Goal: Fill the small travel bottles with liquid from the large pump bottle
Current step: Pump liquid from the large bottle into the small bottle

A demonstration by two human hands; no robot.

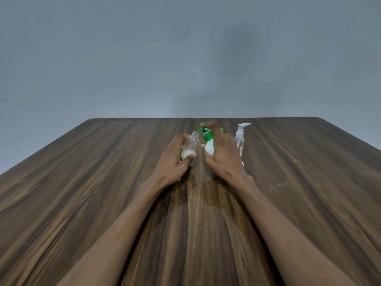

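Left hand (174,159) grips a small clear bottle (190,146), thumb across its front, tilting the open neck toward the green spout. Right hand (221,153) is wrapped round the white pump bottle (209,148), with a finger on top of the green pump head (207,134), and the spout tip sits right at the small bottle's mouth. Both bottles are held mid-bench (103,182), near the far edge. There's white liquid in the bottom of the small bottle, about a third up, so by my read the fill is under way with plenty left to go. To do this well: keep the spout tip over or just inside that narrow neck, press in slow full strokes, and hold the small bottle steady so nothing runs down the outside. Watch the level as it nears the shoulder. A second clear bottle with a white pump (240,139) stands just right of the right hand, looking unfilled.
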